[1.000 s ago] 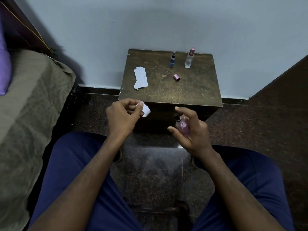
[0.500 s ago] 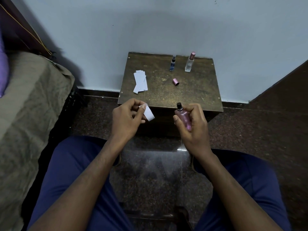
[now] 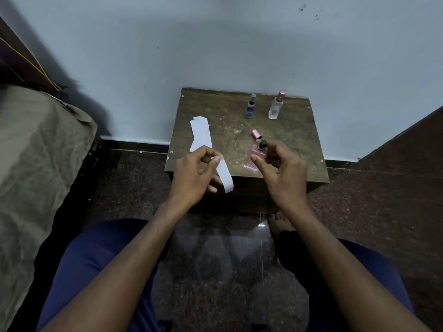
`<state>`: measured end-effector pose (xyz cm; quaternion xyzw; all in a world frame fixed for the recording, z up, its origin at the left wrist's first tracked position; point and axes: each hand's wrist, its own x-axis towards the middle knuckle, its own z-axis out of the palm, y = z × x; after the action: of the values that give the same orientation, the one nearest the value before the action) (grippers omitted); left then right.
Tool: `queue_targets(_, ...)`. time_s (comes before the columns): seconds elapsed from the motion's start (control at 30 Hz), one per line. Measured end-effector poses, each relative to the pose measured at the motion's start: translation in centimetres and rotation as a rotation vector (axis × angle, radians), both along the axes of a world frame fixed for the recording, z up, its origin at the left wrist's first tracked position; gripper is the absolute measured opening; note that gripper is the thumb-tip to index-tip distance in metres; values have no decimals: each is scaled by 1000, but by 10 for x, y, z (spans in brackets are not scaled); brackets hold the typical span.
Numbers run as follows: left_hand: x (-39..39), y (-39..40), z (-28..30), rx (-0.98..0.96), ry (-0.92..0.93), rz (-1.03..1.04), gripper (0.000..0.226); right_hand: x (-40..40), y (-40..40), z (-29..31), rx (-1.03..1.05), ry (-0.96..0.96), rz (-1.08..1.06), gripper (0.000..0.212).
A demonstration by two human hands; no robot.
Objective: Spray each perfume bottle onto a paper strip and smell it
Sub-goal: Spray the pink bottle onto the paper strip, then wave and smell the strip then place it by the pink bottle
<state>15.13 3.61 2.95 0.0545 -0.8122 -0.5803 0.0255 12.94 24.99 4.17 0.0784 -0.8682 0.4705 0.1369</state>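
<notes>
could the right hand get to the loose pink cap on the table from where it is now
Probably yes. The pink cap lies bare on the table just beyond the right hand, nothing between them. But that hand is gripping the pink perfume bottle, so it would need to set it down first.

The left hand pinches a white paper strip. The right hand holds a pink bottle on the brown worktop. Its pink cap lies just behind.
</notes>
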Motion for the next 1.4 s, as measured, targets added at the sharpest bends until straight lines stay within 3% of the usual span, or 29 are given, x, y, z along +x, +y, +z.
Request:
queue_targets(0.4,-48,-3,-14,-40,-28,-54,8,-183,-74,-10,217,110,60,28)
queue_targets(0.73,-67,-6,-15,-24,-10,-75,8,-238,-89,-32,297,40,114,29)
queue_targets(0.93,-67,-10,-21,-18,-32,-69,8,-235,-99,-40,329,31,134,33)
queue_targets(1.07,-69,-14,-22,-43,-18,-63,7,-222,-97,-35,389,65,166,58)
queue_targets(1.17,-69,-19,-27,-106,27,-70,6,-186,-88,-27,411,321,198,37)
queue_targets(1.23,-68,-21,-32,-180,74,-88,6,-154,-77,-21,382,394,221,23)
queue_targets(1.3,-69,-22,-34,-221,102,-107,6,-124,-64,-13,361,291,244,15)
queue_targets(1.4,-69,-20,-30,-231,116,-124,7,-87,-47,2,296,-69,268,22)
